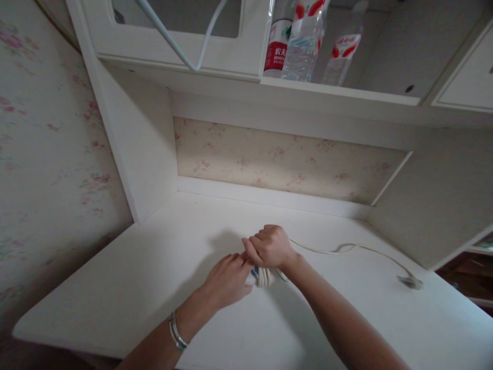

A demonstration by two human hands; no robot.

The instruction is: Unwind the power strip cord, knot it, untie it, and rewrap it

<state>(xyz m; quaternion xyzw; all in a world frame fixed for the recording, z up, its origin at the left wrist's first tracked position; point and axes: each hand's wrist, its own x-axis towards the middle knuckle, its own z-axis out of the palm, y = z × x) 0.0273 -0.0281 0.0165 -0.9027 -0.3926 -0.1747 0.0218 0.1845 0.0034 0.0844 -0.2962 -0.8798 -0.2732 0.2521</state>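
Note:
My left hand (229, 280), wearing a silver bracelet on the wrist, is closed around a white and blue object (251, 276). Most of that object is hidden by my fingers, so its kind does not show. Several turns of a cream power cord (264, 278) are wound about it. Above the turns, my right hand (269, 246) is a fist gripping the cord, its thumb side touching my left fingers. From the right fist the cord runs out over the white desk to a plug (410, 281), which is blurred.
The white desk (115, 298) has side panels and a floral back wall (239, 159). Overhead, a shelf holds plastic bottles (302, 46). A pale looped cable or strip (196, 61) hangs in front of the cabinet door. Dark shelving (475, 275) stands at far right.

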